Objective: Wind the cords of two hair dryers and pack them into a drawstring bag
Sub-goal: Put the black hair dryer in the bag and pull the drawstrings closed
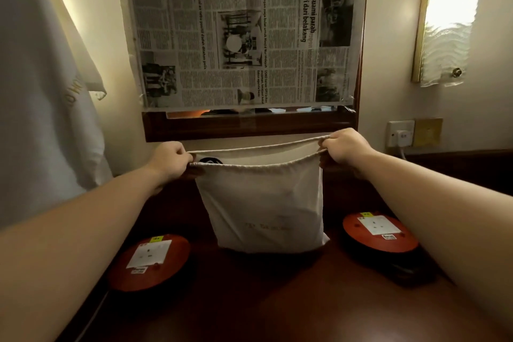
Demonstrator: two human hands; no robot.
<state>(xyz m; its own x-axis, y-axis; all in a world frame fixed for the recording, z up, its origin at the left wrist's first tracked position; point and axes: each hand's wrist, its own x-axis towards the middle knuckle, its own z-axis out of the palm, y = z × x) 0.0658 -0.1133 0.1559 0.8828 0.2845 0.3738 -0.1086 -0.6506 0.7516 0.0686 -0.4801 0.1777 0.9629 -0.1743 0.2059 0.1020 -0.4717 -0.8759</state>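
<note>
A white cloth drawstring bag [263, 203] stands upright on the dark wooden table [277, 300], its bottom touching the surface. My left hand [172, 159] grips the cord at the bag's left top corner. My right hand [342, 147] grips the cord at the right top corner, and the strings are stretched taut between both hands. A black object [210, 160] shows just inside the bag's mouth at the left; the rest of the contents is hidden by the cloth.
Two round red socket reels lie on the table, one at the front left [151, 261] and one at the right [380, 232]. A newspaper [244, 33] covers the mirror behind. A wall socket [399, 133] sits at the right, and a grey cloth [41, 91] hangs on the left.
</note>
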